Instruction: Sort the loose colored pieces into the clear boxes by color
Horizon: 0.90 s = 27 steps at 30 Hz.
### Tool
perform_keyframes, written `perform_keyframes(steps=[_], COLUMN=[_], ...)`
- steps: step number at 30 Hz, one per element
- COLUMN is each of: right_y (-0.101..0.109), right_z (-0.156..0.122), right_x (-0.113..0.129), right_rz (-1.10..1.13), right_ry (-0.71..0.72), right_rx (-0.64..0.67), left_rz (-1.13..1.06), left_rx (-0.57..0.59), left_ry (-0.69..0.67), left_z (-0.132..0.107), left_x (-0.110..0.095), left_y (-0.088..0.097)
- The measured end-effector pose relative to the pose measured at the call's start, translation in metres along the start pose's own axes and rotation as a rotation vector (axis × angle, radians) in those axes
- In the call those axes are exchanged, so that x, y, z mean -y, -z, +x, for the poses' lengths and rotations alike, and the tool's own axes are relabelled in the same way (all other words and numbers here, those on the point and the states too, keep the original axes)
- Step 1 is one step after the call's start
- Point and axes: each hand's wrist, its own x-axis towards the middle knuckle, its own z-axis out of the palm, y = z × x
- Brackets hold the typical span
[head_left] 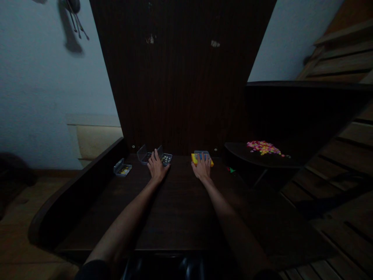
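Note:
Near the back of the dark wooden desk (pixel 175 210), my left hand (pixel 157 170) reaches over two small clear plastic boxes with raised lids. One clear box (pixel 167 159), holding small pale pieces, lies by its thumb; the other clear box (pixel 142 154) is partly covered by its fingers. Whether the fingertips touch either box I cannot tell. My right hand (pixel 201 167) lies with fingers spread on a flat yellow item (pixel 211 163) with a blue middle. A clear plastic box (pixel 201 152) shows just behind that item. Neither hand is gripping anything.
Another open clear box (pixel 123 170) with yellow contents stands at the left. On a raised dark side shelf (pixel 239 152) lies a pile of small pink, red and yellow pieces (pixel 264 147). A small green and red bit (pixel 231 170) is below it. The desk's left side panel (pixel 84 186) rises as an edge.

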Motion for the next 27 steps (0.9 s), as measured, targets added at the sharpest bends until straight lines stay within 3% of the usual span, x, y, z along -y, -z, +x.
perform_keyframes(steps=[21,27], right_y=[0.001,0.001], right_z=[0.001,0.0], right_x=[-0.001,-0.002], right_rz=[-0.046,0.018], right_ry=[0.012,0.074], right_rx=[0.058,-0.069], left_rz=[0.039,-0.068], left_rx=[0.057,0.107], left_ry=[0.0,-0.075], left_z=[0.004,-0.002], left_x=[0.003,0.011], left_y=[-0.001,0.002])
